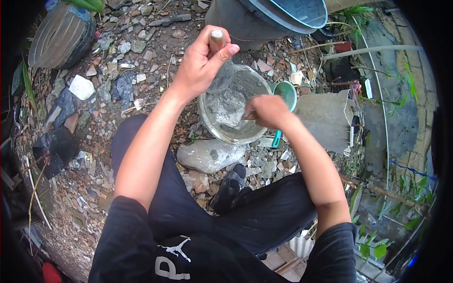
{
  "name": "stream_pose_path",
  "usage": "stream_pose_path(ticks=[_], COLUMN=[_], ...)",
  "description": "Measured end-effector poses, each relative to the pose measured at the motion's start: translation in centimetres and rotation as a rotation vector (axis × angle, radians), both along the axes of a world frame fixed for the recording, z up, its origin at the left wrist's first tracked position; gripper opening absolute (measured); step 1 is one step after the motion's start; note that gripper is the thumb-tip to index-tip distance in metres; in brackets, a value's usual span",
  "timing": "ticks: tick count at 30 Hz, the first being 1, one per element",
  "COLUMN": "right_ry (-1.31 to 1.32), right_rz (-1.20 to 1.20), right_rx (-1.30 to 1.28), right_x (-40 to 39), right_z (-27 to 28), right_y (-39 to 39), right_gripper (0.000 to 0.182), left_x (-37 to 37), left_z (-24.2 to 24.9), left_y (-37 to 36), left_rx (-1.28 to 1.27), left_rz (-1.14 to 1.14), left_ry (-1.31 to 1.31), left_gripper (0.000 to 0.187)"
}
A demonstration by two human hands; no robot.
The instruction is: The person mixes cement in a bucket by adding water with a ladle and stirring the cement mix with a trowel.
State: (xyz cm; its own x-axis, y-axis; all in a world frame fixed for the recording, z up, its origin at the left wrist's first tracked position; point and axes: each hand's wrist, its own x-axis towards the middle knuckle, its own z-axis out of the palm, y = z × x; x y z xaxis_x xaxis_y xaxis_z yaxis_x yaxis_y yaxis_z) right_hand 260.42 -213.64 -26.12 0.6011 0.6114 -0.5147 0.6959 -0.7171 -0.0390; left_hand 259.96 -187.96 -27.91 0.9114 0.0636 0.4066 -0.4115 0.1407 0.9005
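Note:
My left hand point(200, 63) is wrapped round an upright wooden handle point(217, 41) above the upper left rim of a round basin point(204, 115). What the handle's lower end joins is hard to make out. Grey, wet-looking mix with a paler powdery patch point(229, 106) lies in the basin. Over the basin's right side, my right hand point(269, 111) is closed round a short brown handle point(251, 115), whose far end points into the mix. A green dipper point(291, 96) sits just beyond my right hand, its handle pointing down.
A large grey bucket point(236, 21) stands behind the basin. Below the basin lies a big pale stone point(210, 154), near my shoe point(230, 186). Rubble covers the ground. A grey sheet point(323, 118) lies right, and a ribbed container point(63, 37) at upper left.

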Motion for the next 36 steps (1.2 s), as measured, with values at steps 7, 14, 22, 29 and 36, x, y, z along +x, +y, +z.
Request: stream_pose_path(ticks=[7,14,22,29,36], right_ry=[-0.201,0.012,-0.148,0.037,0.034], right_rz=[-0.021,-0.029,-0.274,-0.188,-0.430], right_rx=[0.080,0.031,0.190,0.118,0.124], right_x=[0.4,0.1,1.6,-1.4,1.4], right_z=[-2.9,-2.9,-0.1,-4.2,-0.7], right_y=[0.0,0.3,-1.5,-0.3,-0.1], right_gripper=[0.021,0.026,0.024,0.032,0.029], left_x=[0.6,0.6,1.1,1.0,0.7], left_z=[-0.5,-0.7,-0.9,-0.9,-0.2], left_y=[-0.4,-0.3,-0.7,-1.0,0.3], left_rx=[-0.063,0.001,-0.028,-0.090,-0.060], left_rz=[-0.039,-0.013,-0.023,-0.015,0.027], left_ry=[0.004,-0.013,-0.021,-0.013,-0.090], left_gripper=[0.018,0.019,0.016,0.022,0.017])
